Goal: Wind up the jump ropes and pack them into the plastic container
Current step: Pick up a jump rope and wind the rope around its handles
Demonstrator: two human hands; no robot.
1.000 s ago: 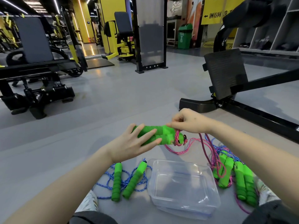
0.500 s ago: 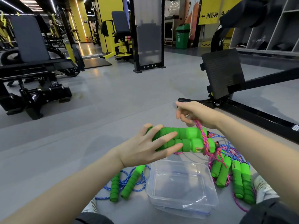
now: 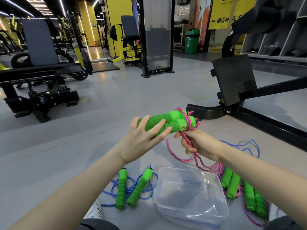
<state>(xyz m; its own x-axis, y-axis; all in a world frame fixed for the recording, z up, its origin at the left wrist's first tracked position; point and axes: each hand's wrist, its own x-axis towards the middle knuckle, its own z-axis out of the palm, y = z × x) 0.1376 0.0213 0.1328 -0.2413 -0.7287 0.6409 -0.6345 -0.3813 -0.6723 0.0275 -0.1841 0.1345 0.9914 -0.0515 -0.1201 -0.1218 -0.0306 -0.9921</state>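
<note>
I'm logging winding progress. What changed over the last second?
The right hand, gripping the pink rope, swung from above the end of the green handles to below it, carrying the rope round them. The left hand kept holding the handles. The plastic container and blue jump rope stayed on the floor.

The plastic container [image 3: 187, 169] sits on the floor [image 3: 83, 146] with its mouth open upward, reachable straight down. Slack pink rope [image 3: 205, 166] hanging from the raised handle pair [image 3: 166, 121] loops through the air near the container's far right corner. A blue jump rope [image 3: 121, 188] sprawls just beside its left wall and green handles [image 3: 232, 185] crowd its right; farther off, bare floor lies to the left and a black machine base [image 3: 207, 112] blocks the right.
</note>
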